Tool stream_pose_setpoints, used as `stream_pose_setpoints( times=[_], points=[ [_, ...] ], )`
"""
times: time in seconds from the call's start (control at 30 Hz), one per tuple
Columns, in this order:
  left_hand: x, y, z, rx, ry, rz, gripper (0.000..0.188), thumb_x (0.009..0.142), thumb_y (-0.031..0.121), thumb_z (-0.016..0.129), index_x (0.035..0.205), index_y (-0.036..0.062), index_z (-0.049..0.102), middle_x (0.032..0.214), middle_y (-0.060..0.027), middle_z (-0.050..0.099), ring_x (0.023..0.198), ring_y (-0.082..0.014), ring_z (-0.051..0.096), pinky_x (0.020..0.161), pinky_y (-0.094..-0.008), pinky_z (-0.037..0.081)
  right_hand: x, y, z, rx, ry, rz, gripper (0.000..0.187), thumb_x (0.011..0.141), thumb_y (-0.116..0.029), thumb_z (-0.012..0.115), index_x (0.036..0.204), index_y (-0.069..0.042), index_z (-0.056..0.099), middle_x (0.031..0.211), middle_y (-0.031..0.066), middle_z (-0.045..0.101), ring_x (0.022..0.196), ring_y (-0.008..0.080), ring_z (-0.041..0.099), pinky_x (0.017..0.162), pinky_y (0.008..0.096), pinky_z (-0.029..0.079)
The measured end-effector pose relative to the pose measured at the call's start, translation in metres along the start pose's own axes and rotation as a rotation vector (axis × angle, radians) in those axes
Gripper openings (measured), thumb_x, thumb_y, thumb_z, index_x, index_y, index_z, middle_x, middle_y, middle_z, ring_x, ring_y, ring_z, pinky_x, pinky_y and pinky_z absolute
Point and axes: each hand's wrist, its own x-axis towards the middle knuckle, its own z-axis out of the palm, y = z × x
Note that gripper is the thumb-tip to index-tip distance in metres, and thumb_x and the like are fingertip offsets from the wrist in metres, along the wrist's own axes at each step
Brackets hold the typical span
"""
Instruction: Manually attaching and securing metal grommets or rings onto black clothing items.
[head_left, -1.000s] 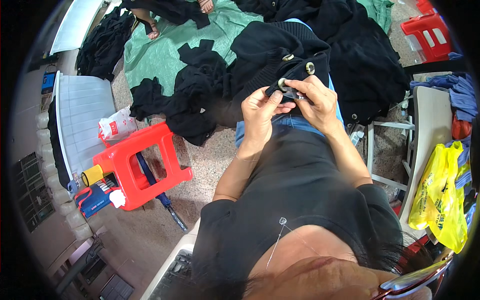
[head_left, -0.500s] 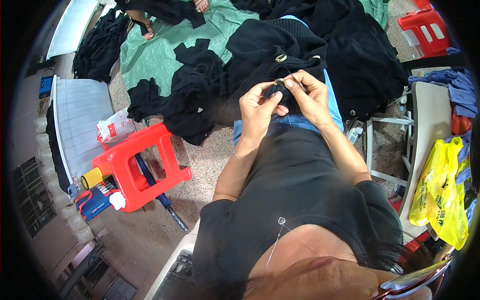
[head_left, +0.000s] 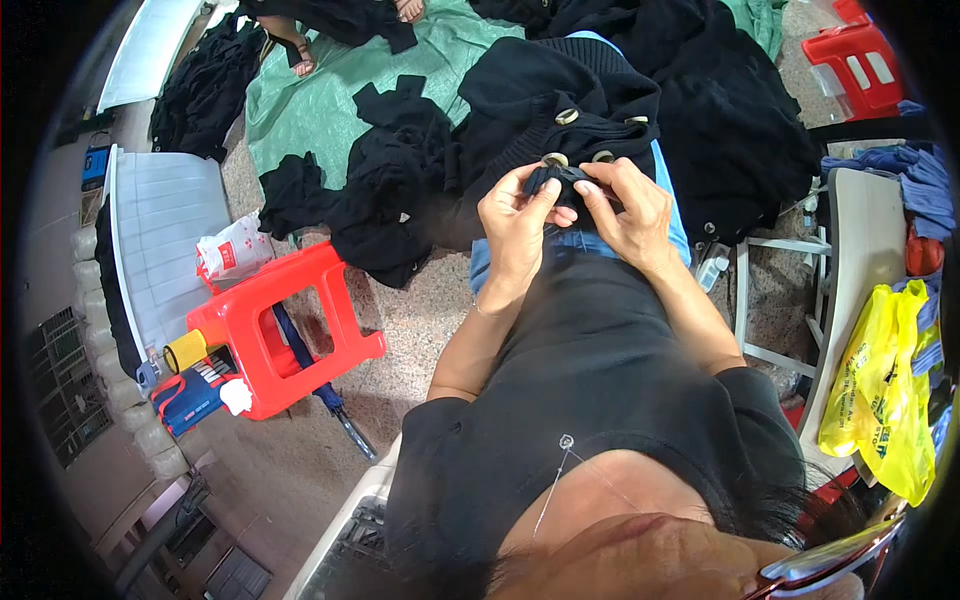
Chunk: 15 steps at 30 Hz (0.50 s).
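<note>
A black knit garment (head_left: 520, 85) with a ribbed band lies bunched over my lap, on light blue denim (head_left: 678, 205). My left hand (head_left: 513, 228) pinches a fold of its edge between thumb and fingers, just below a pale round button (head_left: 555, 159). Close beside it, my right hand (head_left: 638, 215) has its thumb and fingertips closed on the same edge, under a second button (head_left: 603, 156). Further up the cloth sit more buttons, one of them a ring-like tan button (head_left: 567, 116). Whether a needle or thread is between my right fingertips, I cannot make out.
More black garments (head_left: 400, 150) lie on a green sheet (head_left: 300, 110). At left stand a red plastic stool (head_left: 300, 385) and a pale bin (head_left: 180, 210). A yellow bag (head_left: 875, 380) hangs by a pale chair (head_left: 855, 270) at right. Another person's foot (head_left: 303, 58) shows at the top.
My right hand has shifted slightly right and lower, its fingers now laid over the cloth edge. The needle seen sticking up from its fingertips no longer shows. A button has come into view there.
</note>
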Motion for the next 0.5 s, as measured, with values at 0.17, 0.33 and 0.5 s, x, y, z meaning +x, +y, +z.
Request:
stream_pose_setpoints(
  times=[0.17, 0.33, 0.5],
  points=[
    [-0.0020, -0.0006, 0.0016, 0.057, 0.005, 0.028, 0.022, 0.090, -0.002, 0.065, 0.111, -0.0094, 0.062, 0.083, -0.0117, 0.069, 0.059, -0.0145, 0.067, 0.053, -0.0224, 0.056, -0.0025, 0.0009, 0.0022, 0.048, 0.012, 0.027, 0.019, 0.079, -0.008, 0.077, 0.096, -0.003, 0.068, 0.078, 0.0057, 0.065, 0.062, 0.0179, 0.065, 0.054, 0.0276, 0.049],
    [-0.0017, -0.0034, 0.0012, 0.077, 0.013, 0.063, 0.022, 0.091, -0.002, 0.064, 0.111, -0.0092, 0.062, 0.084, -0.0119, 0.069, 0.060, -0.0145, 0.067, 0.054, -0.0226, 0.056, -0.0027, -0.0017, -0.0005, 0.073, 0.006, 0.043, 0.019, 0.080, -0.008, 0.077, 0.096, -0.003, 0.068, 0.078, 0.0061, 0.065, 0.062, 0.0181, 0.066, 0.054, 0.0275, 0.049],
    [-0.0034, -0.0028, 0.0017, 0.074, 0.006, 0.056, 0.022, 0.091, -0.001, 0.065, 0.111, -0.0093, 0.062, 0.086, -0.0121, 0.069, 0.060, -0.0145, 0.068, 0.054, -0.0225, 0.056, -0.0034, -0.0011, 0.0016, 0.073, 0.003, 0.046, 0.019, 0.080, -0.008, 0.077, 0.096, -0.003, 0.068, 0.078, 0.0065, 0.065, 0.063, 0.0183, 0.067, 0.054, 0.0273, 0.050]
  ],
)
